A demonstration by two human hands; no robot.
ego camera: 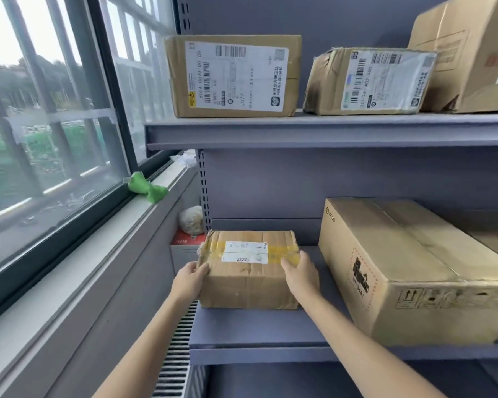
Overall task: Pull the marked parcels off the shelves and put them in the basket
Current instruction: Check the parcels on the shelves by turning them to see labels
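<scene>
Two bare forearms reach up from the bottom edge, and the left hand and right hand press flat against opposite ends of a small taped cardboard parcel, squeezing it between the palms, probably because it is too wide for one hand. It sits on the lower shelf. Just right of the right hand stands a larger carton. The basket is out of view.
</scene>
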